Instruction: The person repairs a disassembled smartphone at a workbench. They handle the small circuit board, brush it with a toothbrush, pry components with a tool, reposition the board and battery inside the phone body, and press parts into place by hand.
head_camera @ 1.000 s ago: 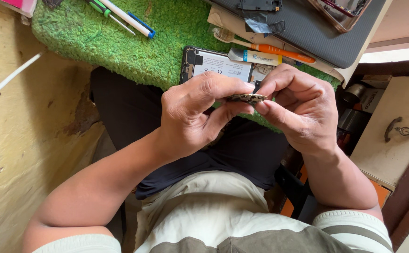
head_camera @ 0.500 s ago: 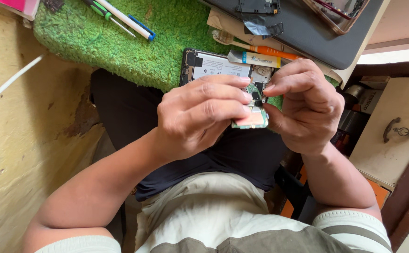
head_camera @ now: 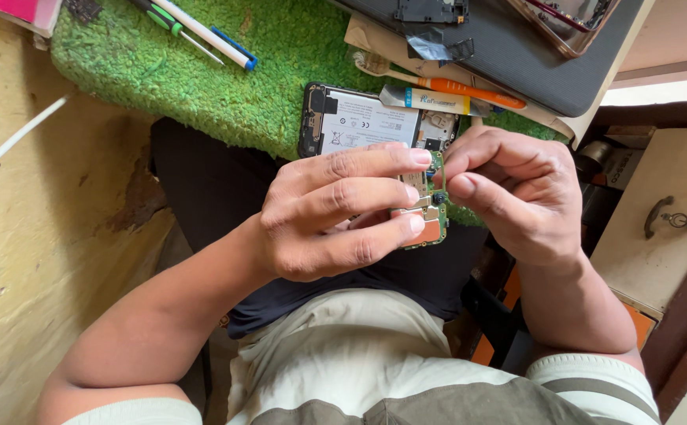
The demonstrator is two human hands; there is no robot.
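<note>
Holding a small green circuit board (head_camera: 430,211) just below the opened phone (head_camera: 363,122), the left hand (head_camera: 335,212) wraps its fingers around it. The right hand (head_camera: 512,193) pinches its top edge. Fingers hide most of the board.

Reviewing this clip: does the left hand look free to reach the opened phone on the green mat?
Probably not as things stand: the left hand grips the small circuit board together with the right hand. The opened phone lies uncovered just beyond.

Left hand (head_camera: 335,212) and right hand (head_camera: 516,193) meet, fingers (head_camera: 375,161) pinched.
</note>
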